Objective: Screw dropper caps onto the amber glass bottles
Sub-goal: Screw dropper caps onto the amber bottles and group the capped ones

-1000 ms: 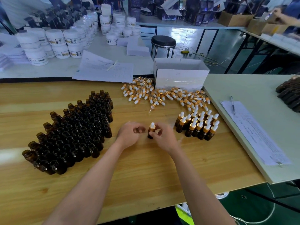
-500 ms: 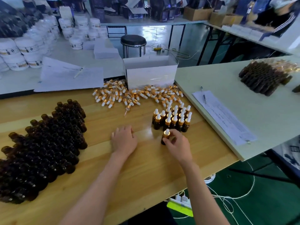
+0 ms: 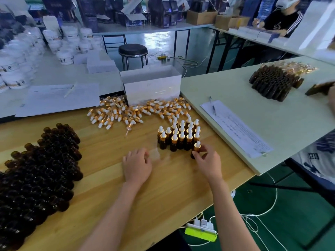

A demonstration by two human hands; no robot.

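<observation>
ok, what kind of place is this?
Probably a small cosmetics packing workshop: uncapped amber bottles massed on the bench, a heap of loose dropper caps, and white labelled jars stacked on the next table. The right hand holds a capped bottle.

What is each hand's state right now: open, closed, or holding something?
Left hand: open, over the wooden table, nothing in it.
Right hand: holding a capped amber bottle beside the capped group.
</observation>
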